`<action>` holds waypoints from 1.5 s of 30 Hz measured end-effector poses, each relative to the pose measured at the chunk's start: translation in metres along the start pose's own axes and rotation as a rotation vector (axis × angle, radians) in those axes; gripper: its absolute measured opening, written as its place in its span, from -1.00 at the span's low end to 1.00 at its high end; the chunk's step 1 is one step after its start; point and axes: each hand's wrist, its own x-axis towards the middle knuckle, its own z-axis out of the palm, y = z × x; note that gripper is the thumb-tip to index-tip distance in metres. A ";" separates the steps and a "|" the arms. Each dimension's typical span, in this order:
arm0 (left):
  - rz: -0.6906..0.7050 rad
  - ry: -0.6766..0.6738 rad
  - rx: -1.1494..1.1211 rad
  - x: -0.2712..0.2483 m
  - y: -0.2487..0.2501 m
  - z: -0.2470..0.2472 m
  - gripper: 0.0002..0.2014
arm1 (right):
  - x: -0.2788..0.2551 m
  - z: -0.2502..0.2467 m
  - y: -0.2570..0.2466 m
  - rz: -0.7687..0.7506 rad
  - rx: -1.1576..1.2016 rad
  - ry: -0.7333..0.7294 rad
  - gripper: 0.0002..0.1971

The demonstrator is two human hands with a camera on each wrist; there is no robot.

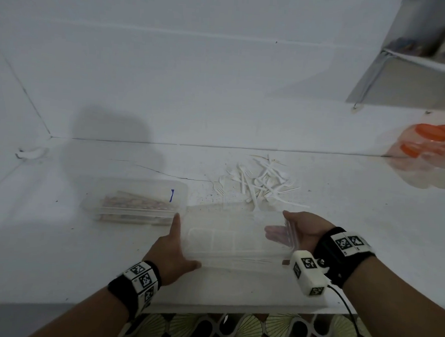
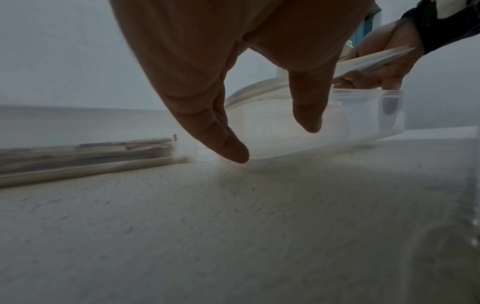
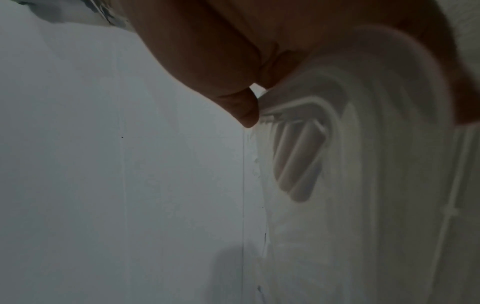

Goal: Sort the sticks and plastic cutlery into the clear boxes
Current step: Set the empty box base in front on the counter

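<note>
A clear box point(image 1: 227, 243) stands on the white table between my hands. My left hand point(image 1: 176, 246) rests against its left end, fingers straight and thumb spread; in the left wrist view this left hand point(image 2: 271, 142) touches the box point(image 2: 350, 123). My right hand point(image 1: 299, 229) grips the clear lid point(image 1: 280, 234) at the box's right end, tilted up. In the right wrist view the thumb point(image 3: 241, 107) presses the lid point(image 3: 376, 144). A second clear box point(image 1: 133, 202) at the left holds several sticks point(image 2: 91, 152). White plastic cutlery point(image 1: 262, 183) lies heaped behind.
A bag of orange-lidded containers point(image 1: 431, 149) sits at the far right, under a metal shelf point(image 1: 418, 63). A wall closes the back and left. The table's front edge point(image 1: 233, 309) runs just behind my wrists. A small white scrap point(image 1: 32, 152) lies far left.
</note>
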 end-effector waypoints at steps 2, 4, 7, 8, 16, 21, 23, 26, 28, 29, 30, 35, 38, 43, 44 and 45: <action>-0.002 -0.001 -0.006 0.001 0.000 0.000 0.41 | 0.001 0.001 0.003 -0.038 -0.083 0.041 -0.43; -0.007 0.003 -0.002 0.002 -0.001 0.000 0.41 | 0.005 0.007 0.005 -0.152 -0.208 0.108 -0.48; -0.015 0.006 -0.011 0.002 -0.003 -0.001 0.40 | 0.008 0.014 0.007 -0.299 -0.345 0.165 -0.63; -0.015 0.006 -0.019 0.002 -0.004 -0.002 0.39 | 0.009 0.016 0.006 -0.268 -0.291 0.141 -0.67; -0.005 0.013 -0.011 0.000 -0.002 0.000 0.41 | 0.011 0.011 0.002 -0.282 -0.136 0.155 -0.78; 0.021 0.042 -0.060 -0.007 0.000 -0.008 0.53 | 0.001 0.001 -0.003 -0.130 0.100 0.091 -0.73; 0.030 0.074 -0.023 -0.009 0.000 -0.017 0.53 | -0.008 -0.008 -0.013 -0.228 0.086 0.085 -0.69; 0.132 0.124 0.120 -0.009 0.009 -0.029 0.22 | -0.036 -0.030 -0.026 -0.450 0.057 0.081 -0.86; 0.264 0.142 0.217 -0.009 0.028 -0.031 -0.11 | -0.062 -0.048 -0.036 -0.657 -0.039 0.176 -0.95; 0.328 0.118 0.267 -0.009 0.041 -0.030 -0.21 | -0.076 -0.056 -0.040 -0.764 -0.096 0.232 -0.95; 0.386 0.086 0.317 -0.007 0.054 -0.026 -0.26 | -0.091 -0.065 -0.043 -0.862 -0.162 0.277 -0.92; 0.541 -0.097 0.628 0.015 0.108 0.020 -0.28 | -0.104 -0.108 -0.021 -1.230 -0.992 0.742 -0.83; 0.578 -0.208 0.736 0.024 0.124 0.054 -0.41 | -0.073 -0.136 0.011 -1.240 -1.412 0.859 -0.80; 0.597 -0.276 0.793 0.028 0.132 0.092 -0.64 | -0.030 -0.173 0.040 -1.046 -1.775 0.775 -0.63; 0.620 -0.227 0.786 0.031 0.135 0.099 -0.61 | -0.024 -0.177 0.041 -0.974 -1.805 0.732 -0.56; 0.629 -0.208 0.760 0.030 0.143 0.103 -0.60 | -0.017 -0.181 0.042 -0.902 -1.827 0.693 -0.50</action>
